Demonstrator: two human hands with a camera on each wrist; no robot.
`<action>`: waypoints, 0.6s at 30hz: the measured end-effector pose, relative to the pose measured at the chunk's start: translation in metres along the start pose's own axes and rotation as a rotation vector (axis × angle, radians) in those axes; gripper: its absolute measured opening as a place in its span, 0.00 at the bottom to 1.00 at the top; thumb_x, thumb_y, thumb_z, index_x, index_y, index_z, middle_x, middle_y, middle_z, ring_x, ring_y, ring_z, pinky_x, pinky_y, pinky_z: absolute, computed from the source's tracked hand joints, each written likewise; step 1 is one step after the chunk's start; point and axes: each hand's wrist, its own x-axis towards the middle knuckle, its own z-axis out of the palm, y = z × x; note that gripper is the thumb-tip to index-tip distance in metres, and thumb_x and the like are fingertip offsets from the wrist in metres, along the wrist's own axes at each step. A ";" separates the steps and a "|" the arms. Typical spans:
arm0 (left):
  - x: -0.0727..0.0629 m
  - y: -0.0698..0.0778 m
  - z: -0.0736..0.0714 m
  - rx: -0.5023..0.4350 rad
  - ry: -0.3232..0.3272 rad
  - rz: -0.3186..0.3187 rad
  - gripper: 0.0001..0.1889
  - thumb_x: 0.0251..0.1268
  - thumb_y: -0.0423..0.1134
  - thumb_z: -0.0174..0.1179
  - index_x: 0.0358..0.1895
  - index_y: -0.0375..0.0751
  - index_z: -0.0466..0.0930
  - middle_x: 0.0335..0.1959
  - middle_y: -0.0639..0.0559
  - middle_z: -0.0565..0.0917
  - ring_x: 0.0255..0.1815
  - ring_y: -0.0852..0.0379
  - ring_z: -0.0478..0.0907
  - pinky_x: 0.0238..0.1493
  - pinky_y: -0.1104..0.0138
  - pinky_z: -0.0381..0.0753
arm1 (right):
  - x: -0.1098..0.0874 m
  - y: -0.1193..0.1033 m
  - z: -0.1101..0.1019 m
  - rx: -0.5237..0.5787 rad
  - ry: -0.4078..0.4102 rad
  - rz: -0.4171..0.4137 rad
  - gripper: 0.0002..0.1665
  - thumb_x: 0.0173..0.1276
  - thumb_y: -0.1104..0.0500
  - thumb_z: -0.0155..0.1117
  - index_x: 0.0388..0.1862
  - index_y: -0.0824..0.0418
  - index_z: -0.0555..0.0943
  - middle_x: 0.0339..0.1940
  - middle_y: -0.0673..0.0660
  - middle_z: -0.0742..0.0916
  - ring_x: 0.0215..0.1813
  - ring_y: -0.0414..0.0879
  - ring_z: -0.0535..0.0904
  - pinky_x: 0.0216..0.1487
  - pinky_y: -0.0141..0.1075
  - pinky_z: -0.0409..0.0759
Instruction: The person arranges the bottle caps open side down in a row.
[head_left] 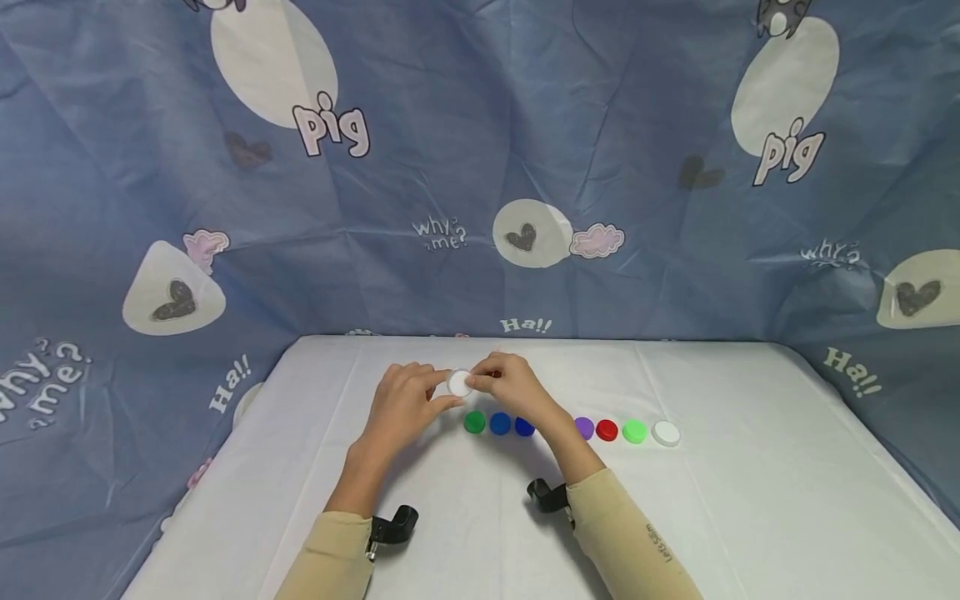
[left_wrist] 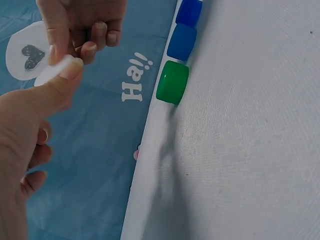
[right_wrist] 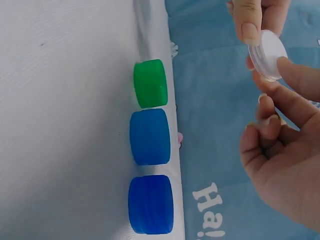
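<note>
Above the far half of the white table, both hands hold one flat, round white piece with a clear rim [head_left: 457, 384]. My left hand [head_left: 403, 404] has its edge between thumb and forefinger. On the other side, the thumb and forefinger of my right hand [head_left: 519, 390] pinch it. In the right wrist view the white piece [right_wrist: 271, 54] is tilted, its face towards the right thumb. Just below the hands stand a green round tub [head_left: 474, 422], a blue one [head_left: 500, 423] and a dark blue one [head_left: 524, 427]. My right wrist hides part of this row.
Rightward the row continues with purple [head_left: 584, 428], red [head_left: 607, 430], light green [head_left: 634, 432] and white [head_left: 666, 433] round pieces. A white cloth covers the table [head_left: 750, 500]. Behind it hangs a blue printed curtain [head_left: 420, 167]. Black wrist cameras [head_left: 395, 525] sit on both forearms.
</note>
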 end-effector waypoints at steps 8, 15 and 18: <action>-0.002 -0.001 0.000 0.018 0.110 0.081 0.29 0.52 0.59 0.70 0.59 0.57 0.83 0.18 0.61 0.66 0.23 0.62 0.58 0.39 0.64 0.61 | -0.001 0.002 -0.004 0.141 -0.044 0.093 0.13 0.68 0.52 0.64 0.40 0.57 0.89 0.43 0.53 0.88 0.45 0.45 0.79 0.47 0.37 0.76; -0.002 -0.001 0.000 -0.002 0.130 0.088 0.28 0.51 0.58 0.72 0.58 0.56 0.84 0.18 0.61 0.66 0.23 0.63 0.58 0.40 0.64 0.63 | 0.000 0.002 -0.004 0.142 -0.053 0.103 0.13 0.68 0.51 0.64 0.40 0.57 0.90 0.45 0.53 0.88 0.45 0.45 0.78 0.46 0.37 0.75; -0.001 -0.001 -0.001 -0.011 0.113 0.072 0.28 0.51 0.58 0.71 0.57 0.57 0.84 0.17 0.62 0.66 0.23 0.63 0.59 0.40 0.64 0.62 | 0.000 0.003 -0.004 0.131 -0.054 0.101 0.14 0.68 0.50 0.64 0.40 0.57 0.90 0.45 0.53 0.88 0.46 0.46 0.79 0.47 0.38 0.76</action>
